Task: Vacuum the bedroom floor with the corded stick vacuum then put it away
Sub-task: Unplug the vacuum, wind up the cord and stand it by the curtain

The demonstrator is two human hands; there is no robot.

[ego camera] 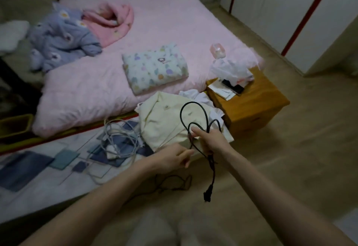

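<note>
The right hand [210, 141] grips a looped black cord [195, 127]; the left hand [174, 158] pinches its slack. The dangling plug [207, 194] could snag and tangle.

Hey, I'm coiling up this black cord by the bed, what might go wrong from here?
1. The black cord loops held in the right hand stand right over the cream garment; they may snag it.
2. The plug end dangles free and may swing into your legs.
3. The cord's tail trails on the floor near the white cables on the mat; pulling with the left hand may tangle them.
</note>
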